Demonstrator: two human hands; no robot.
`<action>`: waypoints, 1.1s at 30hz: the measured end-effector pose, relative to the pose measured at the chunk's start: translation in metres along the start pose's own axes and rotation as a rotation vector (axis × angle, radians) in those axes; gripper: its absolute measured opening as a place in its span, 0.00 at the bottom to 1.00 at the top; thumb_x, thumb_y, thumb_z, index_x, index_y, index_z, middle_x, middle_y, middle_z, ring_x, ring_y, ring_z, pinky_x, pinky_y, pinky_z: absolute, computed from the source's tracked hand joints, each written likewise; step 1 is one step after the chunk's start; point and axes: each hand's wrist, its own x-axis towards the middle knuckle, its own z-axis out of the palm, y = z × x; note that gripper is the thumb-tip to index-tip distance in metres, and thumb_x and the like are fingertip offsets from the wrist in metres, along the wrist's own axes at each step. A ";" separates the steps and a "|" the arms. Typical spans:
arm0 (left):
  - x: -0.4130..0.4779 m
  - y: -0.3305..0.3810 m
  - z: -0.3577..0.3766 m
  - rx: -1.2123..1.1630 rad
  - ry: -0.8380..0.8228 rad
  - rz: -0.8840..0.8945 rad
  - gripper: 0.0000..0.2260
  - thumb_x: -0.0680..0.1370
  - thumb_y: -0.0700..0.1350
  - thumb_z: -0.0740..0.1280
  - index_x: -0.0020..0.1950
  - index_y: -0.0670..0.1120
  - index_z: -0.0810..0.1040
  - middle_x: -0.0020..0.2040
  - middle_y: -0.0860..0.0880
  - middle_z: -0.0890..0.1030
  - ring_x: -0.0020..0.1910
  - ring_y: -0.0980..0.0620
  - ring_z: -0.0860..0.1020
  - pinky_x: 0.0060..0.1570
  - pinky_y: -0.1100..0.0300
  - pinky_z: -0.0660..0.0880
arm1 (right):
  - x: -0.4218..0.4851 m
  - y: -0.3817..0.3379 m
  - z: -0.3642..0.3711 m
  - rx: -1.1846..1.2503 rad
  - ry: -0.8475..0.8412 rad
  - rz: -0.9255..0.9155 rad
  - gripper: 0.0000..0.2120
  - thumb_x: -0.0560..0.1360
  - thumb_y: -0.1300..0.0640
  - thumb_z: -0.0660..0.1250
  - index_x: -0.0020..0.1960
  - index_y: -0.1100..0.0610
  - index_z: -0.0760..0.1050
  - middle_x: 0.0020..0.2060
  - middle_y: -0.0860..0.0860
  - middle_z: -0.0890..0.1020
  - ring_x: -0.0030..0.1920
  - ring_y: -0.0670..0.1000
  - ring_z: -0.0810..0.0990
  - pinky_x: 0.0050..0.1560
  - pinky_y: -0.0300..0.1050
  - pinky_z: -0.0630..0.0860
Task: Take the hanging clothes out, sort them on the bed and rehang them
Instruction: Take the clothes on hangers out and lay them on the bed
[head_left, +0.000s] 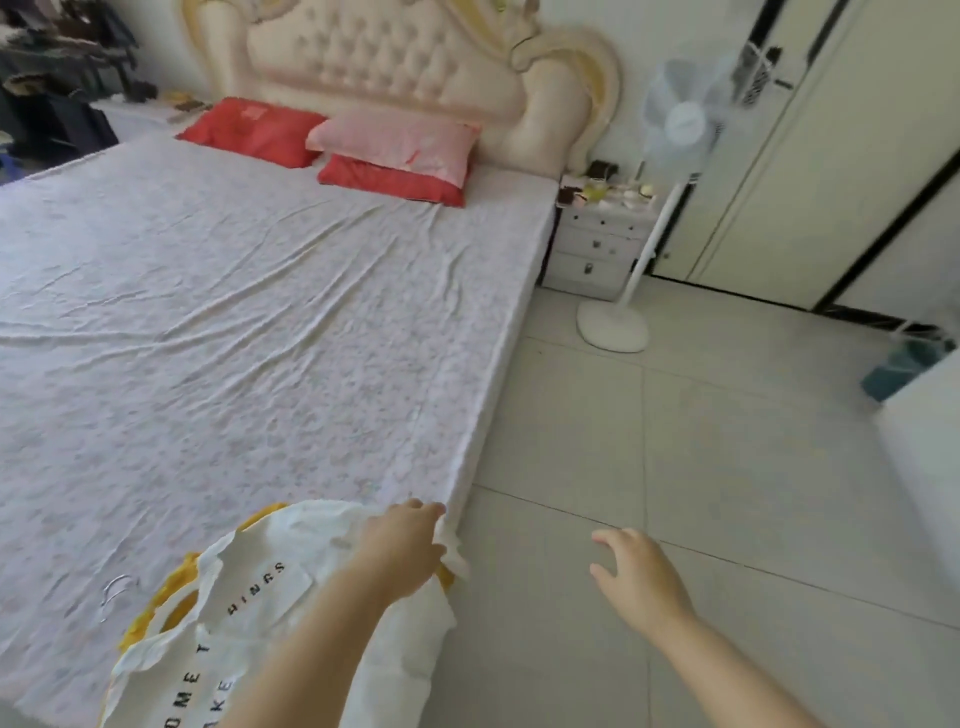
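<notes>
A: Scene, biggest first?
B: Wide bed with a wrinkled pale floral sheet (234, 312) fills the left. Pale tiled floor (727, 441) on the right. Cream wardrobe doors with black trim (831, 156) far right. Cream tufted headboard (395, 57) at the far end.
A: Smaller stuff?
B: White pedestal fan (680, 124) stands on the floor by the white three-drawer nightstand (597, 244). At the headboard, a red pillow (249, 130) lies on the left, and a pink pillow (395, 143) sits on a second red one to the right.
A: The task item?
B: White garment with black lettering (270, 597) lies on the bed's near right corner, with yellow showing at its edges. A silver wire hanger hook (117, 592) rests on the sheet just to its left.
A: Hands?
B: Left hand (408, 540) is on the garment's far edge, its fingers curled down and gripping the bunched fabric at the bed corner. Right hand (641, 577) hangs over the floor, clear of the bed, with its fingers spread and loosely bent, holding nothing.
</notes>
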 end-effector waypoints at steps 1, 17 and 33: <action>0.005 0.024 0.001 0.039 -0.019 0.042 0.20 0.79 0.49 0.58 0.71 0.50 0.63 0.65 0.48 0.70 0.62 0.46 0.71 0.58 0.54 0.70 | -0.009 0.024 -0.008 -0.013 0.007 0.035 0.19 0.76 0.52 0.64 0.66 0.51 0.69 0.62 0.49 0.73 0.64 0.49 0.71 0.61 0.39 0.66; 0.000 0.450 0.088 0.446 -0.125 0.744 0.21 0.79 0.53 0.58 0.71 0.52 0.61 0.66 0.50 0.69 0.64 0.48 0.69 0.63 0.55 0.66 | -0.235 0.364 -0.109 0.120 0.144 0.671 0.20 0.78 0.53 0.59 0.69 0.52 0.64 0.63 0.51 0.70 0.62 0.52 0.70 0.60 0.43 0.70; -0.041 0.801 0.176 0.648 -0.146 1.574 0.19 0.79 0.51 0.58 0.68 0.49 0.66 0.62 0.48 0.73 0.60 0.48 0.72 0.59 0.54 0.68 | -0.386 0.548 -0.170 0.201 0.313 1.254 0.20 0.77 0.51 0.59 0.68 0.53 0.65 0.64 0.52 0.69 0.64 0.52 0.68 0.63 0.42 0.66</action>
